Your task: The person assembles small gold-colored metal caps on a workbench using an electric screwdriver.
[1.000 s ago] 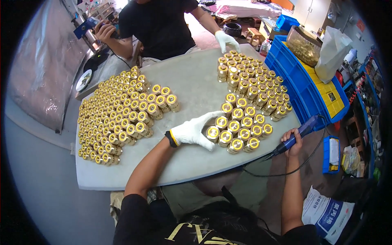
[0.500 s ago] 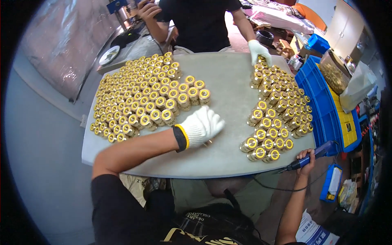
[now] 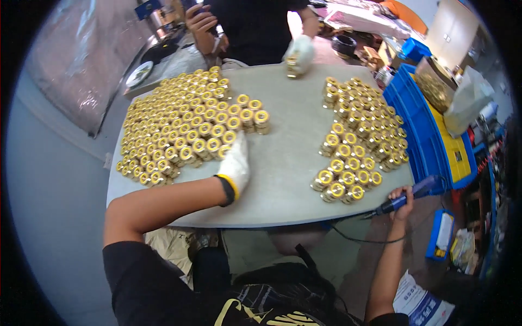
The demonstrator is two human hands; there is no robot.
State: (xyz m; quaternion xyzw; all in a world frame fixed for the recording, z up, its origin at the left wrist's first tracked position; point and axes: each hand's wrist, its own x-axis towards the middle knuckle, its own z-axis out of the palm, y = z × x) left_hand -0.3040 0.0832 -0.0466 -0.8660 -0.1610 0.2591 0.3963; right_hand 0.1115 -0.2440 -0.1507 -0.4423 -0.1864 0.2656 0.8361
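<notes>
My left hand (image 3: 236,164), in a white knit glove, is at the near right edge of the large left group of brass-coloured cylinders (image 3: 187,136) with yellow ring tops. Its fingers are blurred and turned away, so I cannot tell whether they hold a cylinder. My bare right hand (image 3: 401,202) is wrapped round a corded, dark blue electric screwdriver (image 3: 425,187) beyond the table's near right corner. The thin tip of the screwdriver points left. A smaller group of the same cylinders (image 3: 348,178) stands on the right half of the table.
Across the grey table (image 3: 288,163), a co-worker's gloved hand (image 3: 302,53) holds a brass-coloured cylinder (image 3: 292,66) over the far edge. Blue crates (image 3: 410,127) stand along the right side, with a yellow lid (image 3: 455,155). The screwdriver's black cord (image 3: 353,237) hangs below the near edge.
My left hand has moved left from the middle of the table to the left group. The co-worker's gloved hand has left the right group with a cylinder. My right hand still grips the screwdriver.
</notes>
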